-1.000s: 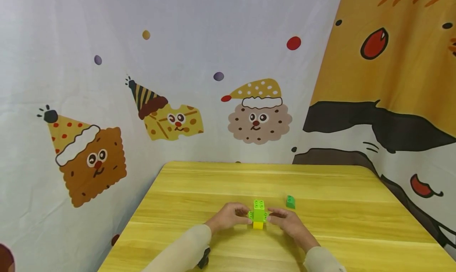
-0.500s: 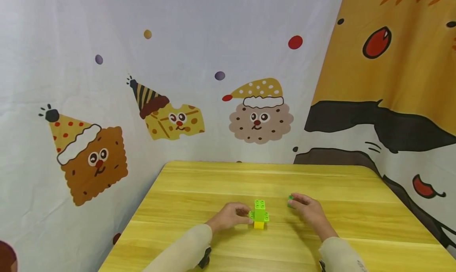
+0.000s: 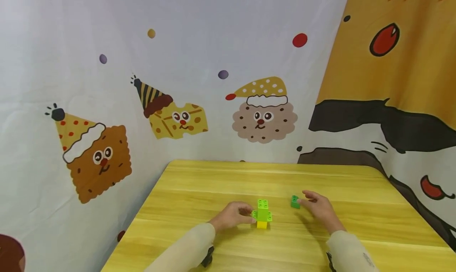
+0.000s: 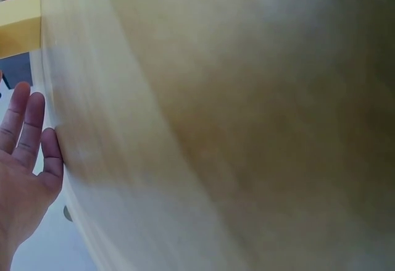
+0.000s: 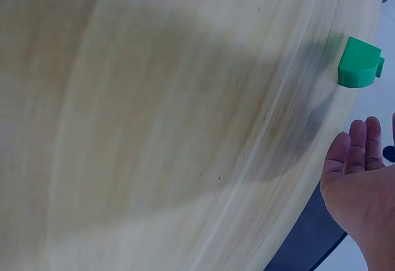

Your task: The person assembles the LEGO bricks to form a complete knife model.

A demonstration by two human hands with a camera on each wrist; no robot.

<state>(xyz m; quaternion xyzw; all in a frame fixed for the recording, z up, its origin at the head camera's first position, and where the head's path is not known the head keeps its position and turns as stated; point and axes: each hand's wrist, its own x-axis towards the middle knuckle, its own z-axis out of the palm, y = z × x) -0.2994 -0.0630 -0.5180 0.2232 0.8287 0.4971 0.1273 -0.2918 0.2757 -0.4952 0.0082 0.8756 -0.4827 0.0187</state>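
Observation:
A small toy-brick figure (image 3: 263, 213) stands upright on the table, light green above with a stud-topped piece on each side. Its yellow base brick (image 4: 20, 27) shows at the upper left of the left wrist view. Beside it is my left hand (image 3: 230, 216), thumb and index fingertips right at its left side piece, other fingers relaxed. Farther right sits a darker green brick (image 3: 295, 202) with two studs. My right hand (image 3: 321, 210) is just right of that brick, thumb tip at its edge and index finger lifted away. In the right wrist view the other fingers (image 5: 357, 150) extend, apart from the brick.
The wood-grain table (image 3: 213, 177) reaches back to a white cloth backdrop (image 3: 199, 38) printed with cartoon snacks. A large orange and black print (image 3: 356, 74) covers the cloth on the right. Dark wrist straps (image 3: 208, 257) show below the sleeves.
My right hand has left the figure's right side, moved right to the green brick, and opened its fingers there. The brick now faces a different way. My left hand stays at the figure.

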